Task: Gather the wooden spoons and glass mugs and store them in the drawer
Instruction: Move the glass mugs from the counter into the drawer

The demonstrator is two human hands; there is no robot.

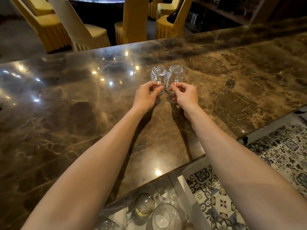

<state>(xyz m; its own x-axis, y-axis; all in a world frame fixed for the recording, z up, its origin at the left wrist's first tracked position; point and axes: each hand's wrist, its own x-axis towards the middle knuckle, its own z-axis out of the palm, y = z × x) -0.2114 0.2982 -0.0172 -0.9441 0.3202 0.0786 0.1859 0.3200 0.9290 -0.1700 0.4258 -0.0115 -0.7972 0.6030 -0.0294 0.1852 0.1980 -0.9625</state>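
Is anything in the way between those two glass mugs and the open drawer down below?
Nothing visible on the marble counter blocks the path. But the drawer already holds glass bowls, so free room looks tight.

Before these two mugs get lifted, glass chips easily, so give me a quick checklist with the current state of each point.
1. Left hand pinching left mug handle: ok.
2. Right hand pinching right mug handle: ok.
3. Gap between the mugs: not ok, they look touching.
4. Mugs inverted on marble counter: ok.
5. Open drawer has free room: cannot tell, glassware fills it.
6. Grip firmness: cannot tell.
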